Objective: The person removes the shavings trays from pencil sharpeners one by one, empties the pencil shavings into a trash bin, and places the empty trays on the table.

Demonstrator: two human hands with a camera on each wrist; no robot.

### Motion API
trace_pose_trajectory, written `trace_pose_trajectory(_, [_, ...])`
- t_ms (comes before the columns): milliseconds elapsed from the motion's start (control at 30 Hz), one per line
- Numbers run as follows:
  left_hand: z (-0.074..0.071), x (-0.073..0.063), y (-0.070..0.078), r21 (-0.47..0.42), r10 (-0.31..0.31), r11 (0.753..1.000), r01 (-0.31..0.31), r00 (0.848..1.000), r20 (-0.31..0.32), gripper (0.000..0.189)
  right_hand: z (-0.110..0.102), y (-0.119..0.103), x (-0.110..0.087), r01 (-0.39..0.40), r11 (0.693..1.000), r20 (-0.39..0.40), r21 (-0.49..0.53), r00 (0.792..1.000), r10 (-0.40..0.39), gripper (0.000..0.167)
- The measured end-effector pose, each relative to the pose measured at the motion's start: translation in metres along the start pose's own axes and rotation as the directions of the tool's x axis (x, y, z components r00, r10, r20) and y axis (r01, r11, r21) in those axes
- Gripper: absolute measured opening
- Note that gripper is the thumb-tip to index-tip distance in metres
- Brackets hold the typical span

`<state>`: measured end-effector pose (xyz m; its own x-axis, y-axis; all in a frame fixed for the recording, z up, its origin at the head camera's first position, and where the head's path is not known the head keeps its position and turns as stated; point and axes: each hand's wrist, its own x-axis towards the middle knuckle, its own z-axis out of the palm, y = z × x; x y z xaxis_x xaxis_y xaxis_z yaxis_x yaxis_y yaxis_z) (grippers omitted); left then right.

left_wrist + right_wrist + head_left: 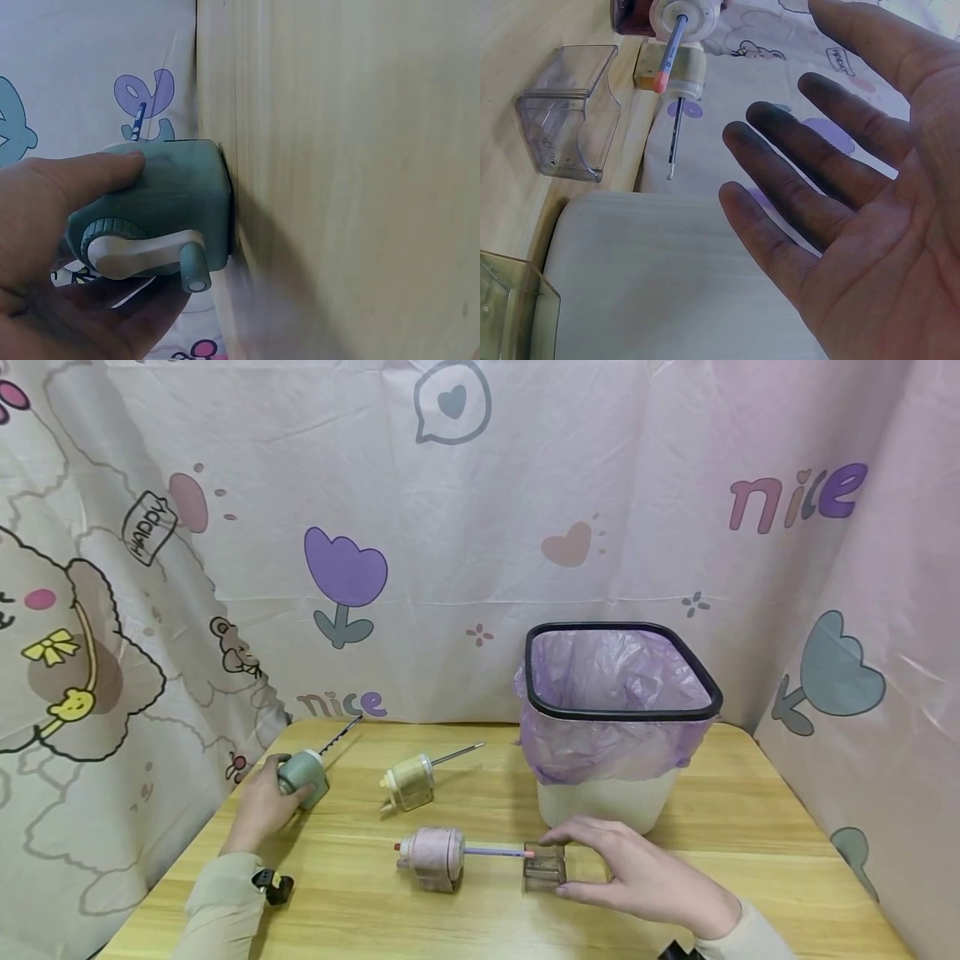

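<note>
My left hand (262,803) grips a green crank pencil sharpener (306,777) at the table's left side, a dark patterned pencil (339,735) sticking out of its far end. In the left wrist view, the thumb lies on top of its body, above the pale crank (142,253). My right hand (637,877) is spread, palm toward the wrist camera, with nothing in it. Beside its fingertips stands a clear grey shavings drawer (543,870). A pink sharpener (435,856) faces it, holding a purple pencil (495,852) whose pink end overlaps the drawer in the head view.
A yellow sharpener (411,781) with a dark pencil (457,753) stands behind the pink one. A white bin (600,806) with a purple liner and black rim stands at the back right. A yellowish clear drawer (517,315) shows beside the bin in the right wrist view.
</note>
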<state>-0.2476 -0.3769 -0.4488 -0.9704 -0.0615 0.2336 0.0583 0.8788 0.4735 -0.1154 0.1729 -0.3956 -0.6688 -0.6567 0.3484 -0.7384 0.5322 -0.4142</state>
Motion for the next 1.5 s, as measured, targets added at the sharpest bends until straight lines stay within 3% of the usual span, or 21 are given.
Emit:
trace_pose_trajectory(467, [0.003,-0.005,0.005,-0.031,-0.046,0.998,0.047,0.999,0.012,0.079,0.000,0.001,-0.006,-0.029,0.999,-0.014,-0.014,0.999,0.029,0.037])
trace_pose_trajectory(667, [-0.001,-0.006,0.014,-0.062,-0.038,0.997,0.037,0.999,-0.018,0.081,0.001,0.001,-0.007,-0.047,0.999,-0.001,-0.006,0.999,0.047,0.038])
trace_pose_trajectory(1233, [-0.031,-0.014,0.076,-0.158,0.018,0.987,-0.030,0.997,-0.074,0.083,0.003,0.006,-0.006,-0.040,0.999,-0.014,-0.020,0.999,0.040,0.039])
trace_pose_trajectory(1500, [-0.042,-0.021,0.102,-0.248,0.049,0.967,-0.062,0.997,-0.060,0.082,0.004,0.008,-0.007,-0.033,0.999,-0.028,-0.041,0.999,0.031,0.040])
